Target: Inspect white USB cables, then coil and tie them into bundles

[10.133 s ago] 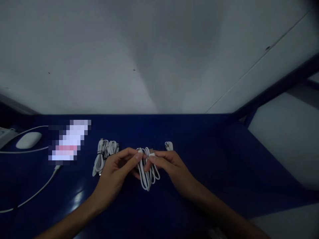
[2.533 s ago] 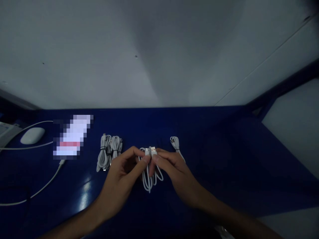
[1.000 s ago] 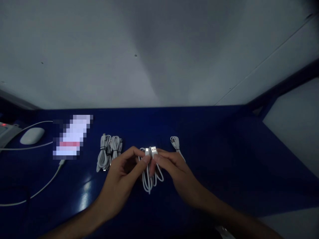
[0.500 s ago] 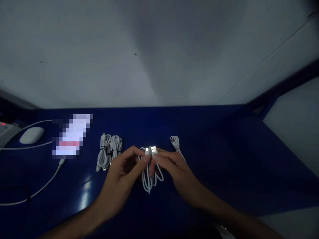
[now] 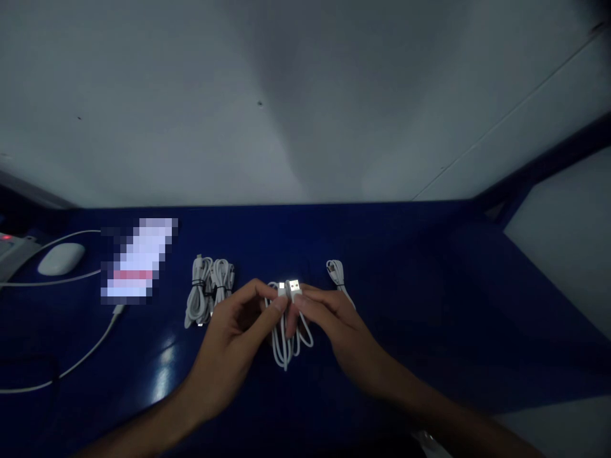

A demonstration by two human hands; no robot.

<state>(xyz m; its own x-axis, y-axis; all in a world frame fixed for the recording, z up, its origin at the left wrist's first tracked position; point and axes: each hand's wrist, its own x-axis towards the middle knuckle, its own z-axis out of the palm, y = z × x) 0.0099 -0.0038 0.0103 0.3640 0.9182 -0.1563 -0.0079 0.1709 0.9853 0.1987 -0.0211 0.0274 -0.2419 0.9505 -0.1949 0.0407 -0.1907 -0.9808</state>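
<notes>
Blue, glossy-surfaced counter (image 5: 391, 267) against a pale grey wall panel (image 5: 167, 127); dim light. Both bare hands meet near the middle, over a thin white looped cable (image 5: 285, 356), which is held up in front of the wearer.

Left hand (image 5: 231, 337): thumb and forefinger pinch the cable just below a small white-bodied plug with a bright metal end (image 5: 281, 286). Right hand (image 5: 337, 331): pinching likewise, at a white-bodied flat USB plug with a metal shell (image 5: 294, 285). Plugs stand side by side, metal ends pointing away from the wearer. Gripping low on the bodies seems to leave both metal ends uncovered and facing up to view; the slack loops hang below, between the palms, clear of the fingertips.

Left of the left hand, two white coiled cable bundles (image 5: 196, 299) (image 5: 221, 280) lie close together, cinched with black ties, presumably so the coils keep their shape. Beyond the right hand, a single small white coiled cable (image 5: 336, 273) sits apart, its lower part running behind the fingers.

Far left: a blurred, lit phone (image 5: 140, 257) with a white lead (image 5: 81, 359) at its near end, placed out of the hands' way; beside it, a smooth white rounded case (image 5: 62, 259).
</notes>
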